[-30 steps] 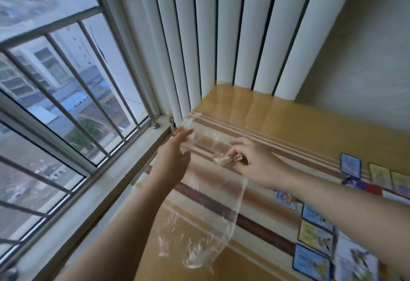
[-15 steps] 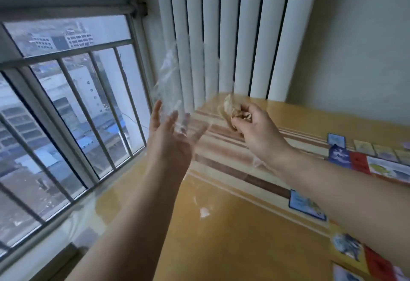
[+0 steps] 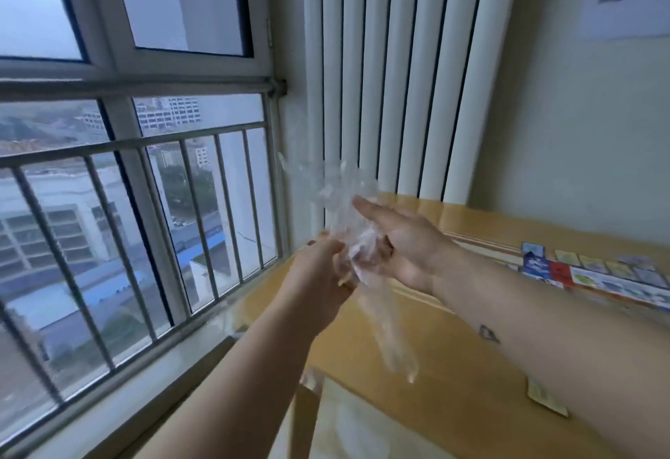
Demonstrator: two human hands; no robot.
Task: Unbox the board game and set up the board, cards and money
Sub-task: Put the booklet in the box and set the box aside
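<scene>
1. Both hands have come together since the earlier frame, where they stood apart with the film loose above the left palm. A clear plastic bag (image 3: 357, 241) is now caught between them at the centre of the frame.
2. Left hand (image 3: 319, 270): seen from the back, with its fingers curled round the middle of the bag in a grip. A small tan scrap shows at its lower edge, and what it is cannot be told.
3. Right hand (image 3: 406, 244): fingers straight, palm turned toward the left hand and laid flat against the film. It presses rather than grasps, probably to force out air and crumple the wrapper small.
4. Bag: one blurred end rises toward the upper centre, and the other trails down toward the lower centre. It looks empty, so the unwrapping step is judged finished.
5. Board (image 3: 602, 279): lies at the right edge of the frame with cards (image 3: 533, 249) along its border, well apart from the hands. A single card (image 3: 547, 401) lies alone at the lower right. Working the bag away from them likely keeps the layout undisturbed.
6. Surroundings: a wooden table (image 3: 453, 379) carries the board. A white radiator (image 3: 398, 78) stands at upper centre, and a barred window (image 3: 145, 223) fills the left.
</scene>
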